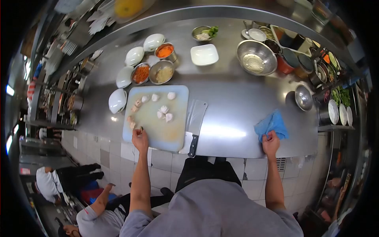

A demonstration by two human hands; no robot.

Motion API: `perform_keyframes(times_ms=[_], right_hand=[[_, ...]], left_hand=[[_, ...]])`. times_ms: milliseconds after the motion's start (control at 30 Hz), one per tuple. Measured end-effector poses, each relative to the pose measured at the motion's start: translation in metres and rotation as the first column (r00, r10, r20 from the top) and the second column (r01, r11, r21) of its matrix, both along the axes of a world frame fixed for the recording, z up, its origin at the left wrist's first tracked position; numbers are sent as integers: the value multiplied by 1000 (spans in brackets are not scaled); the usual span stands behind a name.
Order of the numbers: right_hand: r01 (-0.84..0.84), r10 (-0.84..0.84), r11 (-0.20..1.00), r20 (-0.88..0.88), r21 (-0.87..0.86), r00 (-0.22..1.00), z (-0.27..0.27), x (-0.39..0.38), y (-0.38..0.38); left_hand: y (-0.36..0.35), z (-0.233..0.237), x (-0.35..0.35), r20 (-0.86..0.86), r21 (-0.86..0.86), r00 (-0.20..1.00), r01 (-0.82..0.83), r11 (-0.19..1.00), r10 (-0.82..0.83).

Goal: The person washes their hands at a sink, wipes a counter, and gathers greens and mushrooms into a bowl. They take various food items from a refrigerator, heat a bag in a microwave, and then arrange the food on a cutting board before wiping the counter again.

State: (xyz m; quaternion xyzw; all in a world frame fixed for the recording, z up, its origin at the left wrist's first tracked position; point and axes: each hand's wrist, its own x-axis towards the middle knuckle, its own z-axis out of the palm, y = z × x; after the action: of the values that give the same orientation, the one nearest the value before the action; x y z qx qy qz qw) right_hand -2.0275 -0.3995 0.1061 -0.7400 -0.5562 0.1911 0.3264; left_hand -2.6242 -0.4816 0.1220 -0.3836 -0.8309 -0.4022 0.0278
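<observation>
My left hand point(139, 141) is closed in a pinch over the near left corner of the white cutting board point(177, 94). Whatever its fingertips hold is too small to make out. On the board lie several small white, pleated, dumpling-like pieces point(163, 109), with browner ones point(132, 120) along the left side close to that hand. A cleaver point(196, 116) rests flat at the board's right edge, its black handle toward me. Farther right, my right hand point(271, 144) grips the near edge of a crumpled blue cloth point(272, 125) on the steel counter.
Behind the board stand bowls of orange food point(140, 74) and pale food point(162, 73), beside white bowls point(134, 56). A square white dish point(204, 55), a colander point(256, 45) and a metal bowl point(303, 97) sit farther back. People point(102, 213) are at the lower left.
</observation>
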Motion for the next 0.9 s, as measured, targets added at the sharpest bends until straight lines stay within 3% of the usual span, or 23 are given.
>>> perform_keyframes(times_ms=[100, 167, 233, 300, 367, 400, 467, 533, 567, 700, 733, 767, 800, 833, 867, 900], right_hand=[[99, -107, 990, 77, 105, 991, 4, -10, 1], [97, -110, 990, 129, 104, 986, 6, -10, 3], [111, -127, 984, 113, 139, 985, 4, -9, 6], [102, -119, 980, 97, 170, 988, 4, -12, 9], [94, -131, 972, 164, 217, 978, 5, -13, 11], [99, -141, 968, 172, 231, 975, 7, -12, 10], [150, -174, 973, 127, 178, 977, 7, -15, 9], [171, -198, 965, 130, 198, 971, 3, -16, 10], [184, -210, 963, 123, 197, 970, 1, -16, 9], [223, -251, 951, 111, 215, 962, 1, -18, 10], [235, -259, 954, 115, 185, 959, 1, -18, 9], [240, -264, 954, 119, 181, 957, 0, -16, 8], [226, -255, 954, 139, 196, 957, -2, -15, 8], [209, -244, 955, 156, 212, 957, -4, -14, 9], [210, -245, 954, 154, 212, 957, 0, -16, 9], [274, -292, 945, 80, 180, 953, 13, -22, 9]], left_hand=[[4, -2, 5, 90, -5, 996, 4, 1000, -4], [17, 10, 17, 133, 193, 983, 97, 976, -124], [61, 18, 33, 215, 235, 952, 165, 958, -217], [111, 40, 60, 348, 212, 874, 280, 936, -340], [183, 38, 79, 432, 343, 752, 373, 862, -497], [220, 45, 92, 551, 385, 660, 342, 857, -511], [301, 52, 107, 634, 437, 555, 316, 842, -538], [376, 71, 122, 602, 426, 584, 342, 838, -545], [406, 85, 124, 579, 512, 508, 382, 769, -638], [514, 99, 126, 665, 480, 454, 348, 805, -593], [531, 87, 125, 609, 404, 605, 319, 857, -512], [540, 75, 128, 528, 331, 739, 275, 903, -418], [539, 57, 133, 531, 329, 736, 278, 902, -421], [529, 37, 142, 243, 280, 820, 452, 847, -518], [511, 23, 154, -64, 176, 802, 594, 785, -593], [463, 37, 185, 183, 229, 690, 663, 712, -701]])
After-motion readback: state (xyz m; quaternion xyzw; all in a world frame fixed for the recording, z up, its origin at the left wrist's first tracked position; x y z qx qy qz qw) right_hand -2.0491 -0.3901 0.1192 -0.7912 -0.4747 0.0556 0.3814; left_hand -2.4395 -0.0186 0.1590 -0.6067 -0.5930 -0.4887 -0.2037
